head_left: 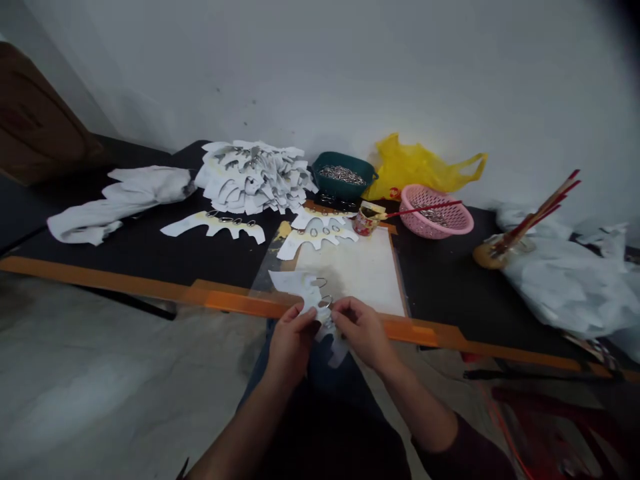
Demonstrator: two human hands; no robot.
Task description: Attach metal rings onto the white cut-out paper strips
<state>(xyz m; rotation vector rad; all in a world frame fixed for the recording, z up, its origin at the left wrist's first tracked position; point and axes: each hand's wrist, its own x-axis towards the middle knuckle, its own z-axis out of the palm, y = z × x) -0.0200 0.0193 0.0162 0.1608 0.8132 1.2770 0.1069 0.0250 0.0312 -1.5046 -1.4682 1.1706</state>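
My left hand and my right hand both pinch a white cut-out piece with metal rings at the near edge of the table. The fingers of both hands are closed on its lower part, just in front of the orange table edge. The piece's upper part lies over a white work board. Two similar ringed cut-outs lie flat further back.
A heap of finished white pieces sits at the back. Beside it stand a green basket of metal rings, a yellow bag, a pink basket, a small glue pot, and brushes. White cloth lies left.
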